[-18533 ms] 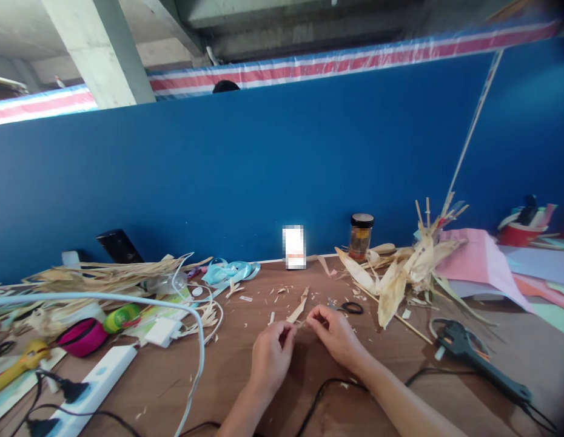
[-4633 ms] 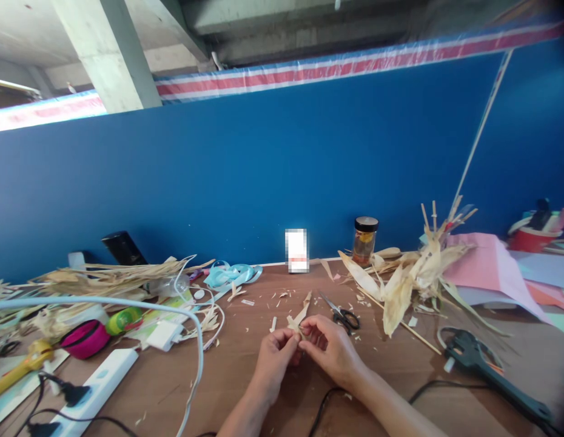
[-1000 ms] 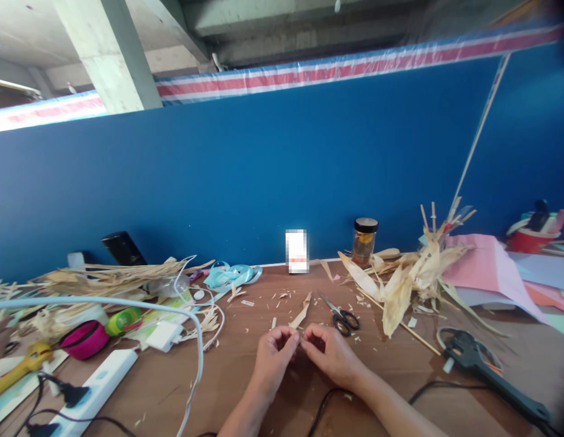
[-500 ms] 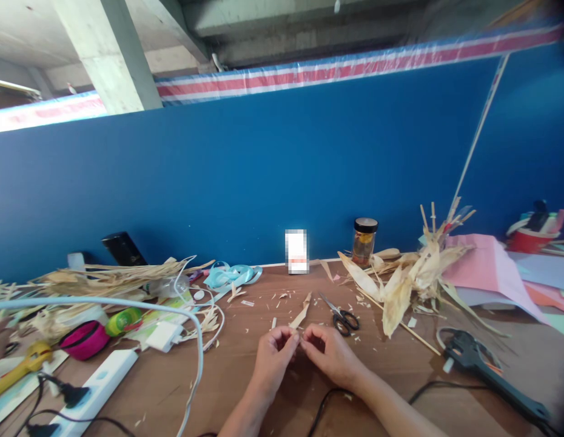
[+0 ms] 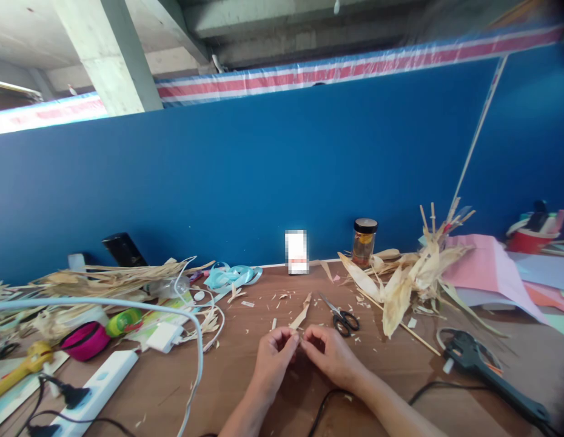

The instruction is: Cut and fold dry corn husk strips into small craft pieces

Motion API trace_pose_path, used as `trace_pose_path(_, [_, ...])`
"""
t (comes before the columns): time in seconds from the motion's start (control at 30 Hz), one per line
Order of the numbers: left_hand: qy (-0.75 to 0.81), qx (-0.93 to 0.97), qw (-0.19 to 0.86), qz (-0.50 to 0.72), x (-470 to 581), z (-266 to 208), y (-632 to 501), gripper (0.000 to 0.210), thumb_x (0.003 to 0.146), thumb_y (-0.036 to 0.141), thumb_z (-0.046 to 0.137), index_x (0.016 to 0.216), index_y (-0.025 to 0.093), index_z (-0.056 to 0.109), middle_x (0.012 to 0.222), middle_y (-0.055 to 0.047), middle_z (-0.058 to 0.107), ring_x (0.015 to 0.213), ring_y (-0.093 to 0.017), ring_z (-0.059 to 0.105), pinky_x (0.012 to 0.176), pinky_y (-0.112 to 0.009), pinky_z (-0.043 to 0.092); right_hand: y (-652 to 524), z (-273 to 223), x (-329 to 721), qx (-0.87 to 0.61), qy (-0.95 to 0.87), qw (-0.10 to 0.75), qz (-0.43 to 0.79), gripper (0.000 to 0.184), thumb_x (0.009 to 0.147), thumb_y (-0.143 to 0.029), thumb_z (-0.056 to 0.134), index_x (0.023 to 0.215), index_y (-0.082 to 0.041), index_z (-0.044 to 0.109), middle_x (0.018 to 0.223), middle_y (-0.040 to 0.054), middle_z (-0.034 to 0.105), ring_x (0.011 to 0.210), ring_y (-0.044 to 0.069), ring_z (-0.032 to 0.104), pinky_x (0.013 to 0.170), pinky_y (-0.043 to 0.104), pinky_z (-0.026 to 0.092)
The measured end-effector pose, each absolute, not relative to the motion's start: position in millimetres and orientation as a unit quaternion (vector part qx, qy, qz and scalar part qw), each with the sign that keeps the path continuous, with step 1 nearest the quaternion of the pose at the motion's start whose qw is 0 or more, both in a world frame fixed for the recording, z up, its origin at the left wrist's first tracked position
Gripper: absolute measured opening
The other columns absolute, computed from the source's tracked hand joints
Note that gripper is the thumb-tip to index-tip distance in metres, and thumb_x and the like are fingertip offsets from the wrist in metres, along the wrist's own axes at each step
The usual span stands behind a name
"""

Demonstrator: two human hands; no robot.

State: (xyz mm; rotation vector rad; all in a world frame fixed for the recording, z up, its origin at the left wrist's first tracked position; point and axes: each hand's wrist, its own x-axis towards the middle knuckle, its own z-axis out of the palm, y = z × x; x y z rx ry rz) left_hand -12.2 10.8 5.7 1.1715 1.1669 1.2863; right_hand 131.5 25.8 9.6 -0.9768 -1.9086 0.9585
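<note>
My left hand [image 5: 276, 352] and my right hand [image 5: 328, 353] meet over the brown table, thumbs and forefingers pinched together. What lies between the fingertips is too small and covered to make out. Just beyond the fingertips is a pale strip of dried husk [image 5: 302, 312]; whether its near end is in the fingers or lies behind them, I cannot tell. Black-handled scissors [image 5: 344, 320] rest on the table ahead of my right hand, blades pointing away. Small husk scraps are scattered around.
Dried husks [image 5: 395, 303] and a lidded jar [image 5: 364, 243] are at the back right, a black glue gun [image 5: 486, 364] at right. Left are a white cable [image 5: 200, 346], a power strip [image 5: 97, 388], a yellow tool [image 5: 22, 367] and blue ribbon [image 5: 231, 276]. A blue partition [image 5: 282, 164] stands behind.
My hands have hardly moved. A brownish, blurred shape at the far left edge has gone, and a small dark shape now shows at the partition's top.
</note>
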Motion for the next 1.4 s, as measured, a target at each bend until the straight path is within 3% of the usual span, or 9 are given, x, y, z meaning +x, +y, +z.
trace_pose_path(1.4, [0.49,0.472,0.493,0.542,-13.5,0.2,12.5,0.021,0.068,0.033,0.06,0.065,0.012,0.056,0.051,0.004,0.048,0.045,-0.006,0.04,0.044,-0.017,0.033,27.7,3.8,131.3,-0.392,-0.758,0.373,0.363,0.021,0.079,-0.029,0.045,0.064,-0.015,0.051,0.059,-0.0018,0.052,0.056,0.01,0.045,0.054,0.019,0.035])
